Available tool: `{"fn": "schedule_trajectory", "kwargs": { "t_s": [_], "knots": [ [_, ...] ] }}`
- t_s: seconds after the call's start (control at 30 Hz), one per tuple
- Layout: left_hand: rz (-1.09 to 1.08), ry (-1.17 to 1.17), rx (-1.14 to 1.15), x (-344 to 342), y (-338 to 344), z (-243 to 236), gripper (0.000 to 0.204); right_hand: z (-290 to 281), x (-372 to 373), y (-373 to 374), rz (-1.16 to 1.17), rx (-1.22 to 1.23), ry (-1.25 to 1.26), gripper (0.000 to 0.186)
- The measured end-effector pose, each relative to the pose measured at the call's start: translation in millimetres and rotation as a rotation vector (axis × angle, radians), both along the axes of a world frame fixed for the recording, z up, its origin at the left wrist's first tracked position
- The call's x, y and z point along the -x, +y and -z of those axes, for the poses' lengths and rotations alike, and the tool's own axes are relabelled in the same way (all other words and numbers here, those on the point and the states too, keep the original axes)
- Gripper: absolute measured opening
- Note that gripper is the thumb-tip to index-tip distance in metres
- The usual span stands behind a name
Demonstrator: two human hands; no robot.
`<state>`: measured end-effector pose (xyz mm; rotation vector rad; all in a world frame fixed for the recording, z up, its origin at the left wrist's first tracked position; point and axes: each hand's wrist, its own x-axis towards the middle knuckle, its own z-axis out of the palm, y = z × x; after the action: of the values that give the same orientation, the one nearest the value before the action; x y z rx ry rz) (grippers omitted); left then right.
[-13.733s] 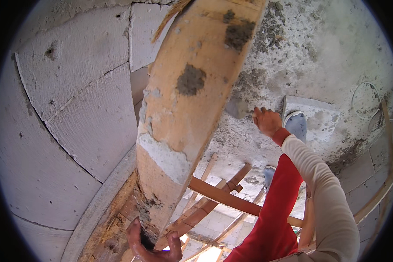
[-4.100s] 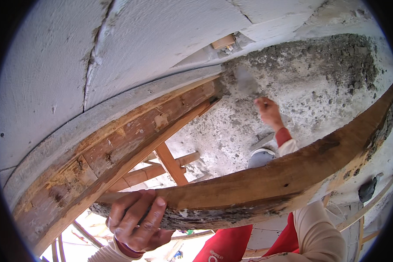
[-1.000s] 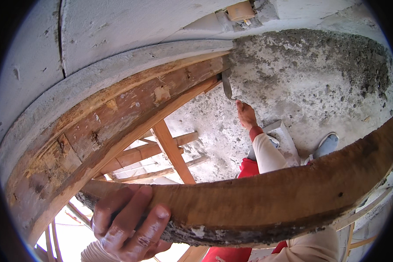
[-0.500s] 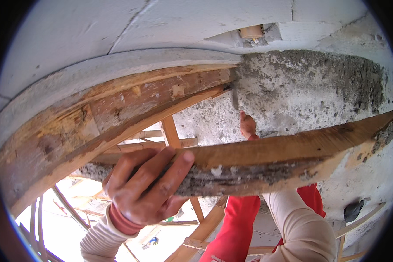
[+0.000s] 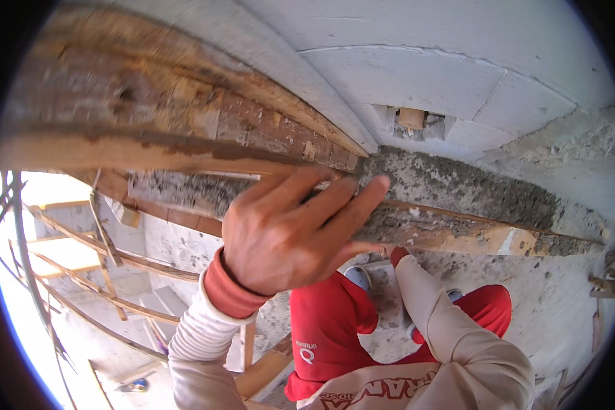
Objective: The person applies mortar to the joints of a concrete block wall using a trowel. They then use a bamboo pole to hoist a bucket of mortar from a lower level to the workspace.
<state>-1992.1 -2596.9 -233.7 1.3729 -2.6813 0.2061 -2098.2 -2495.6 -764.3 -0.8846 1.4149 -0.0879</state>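
Long plank held across the front by the left hand.
Its upper edge is crossed by bent, slightly spread fingers, a partly closed grip apparently chosen so that the plank is steadied beyond the red trousers. By the plank, the right hand is mostly hidden; whether anything is held there cannot be told.

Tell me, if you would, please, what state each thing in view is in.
Left hand: fingers extended over the plank; grip unclear.
Right hand: mostly hidden behind the plank.
Plank: smeared with grey residue.
Timber beam: stained and worn.
Wall recess: open, a tan piece inside.
Block wall: pale, joints visible.
Dark grey patch: rough, uneven.
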Motion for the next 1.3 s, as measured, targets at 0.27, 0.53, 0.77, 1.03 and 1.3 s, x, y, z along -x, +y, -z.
{"fn": "schedule_trajectory", "kwargs": {
  "t_s": [0.27,0.53,0.77,1.03,1.3],
  "knots": [
    [-0.388,0.611,0.675,-96.1,139.0,128.4,0.015,35.3,23.6,-10.5,-0.134,0.169,-0.157,0.031],
    [-1.129,1.231,-0.318,-94.4,270.4,449.8,0.034,-40.8,-11.9,65.4,-0.311,0.258,-0.033,0.040],
    [-1.118,1.972,-0.558,-69.5,252.5,543.0,0.045,-14.0,-67.7,108.6,-0.448,0.761,-0.045,0.049],
    [-1.064,1.726,-0.375,-108.2,256.3,557.9,0.029,-18.8,-90.8,121.3,-0.361,0.313,-0.417,0.069],
    [-1.202,1.462,-0.402,-156.7,247.5,587.9,0.033,-2.6,-126.1,107.4,-0.468,0.420,-0.371,0.074]
  ]
}}
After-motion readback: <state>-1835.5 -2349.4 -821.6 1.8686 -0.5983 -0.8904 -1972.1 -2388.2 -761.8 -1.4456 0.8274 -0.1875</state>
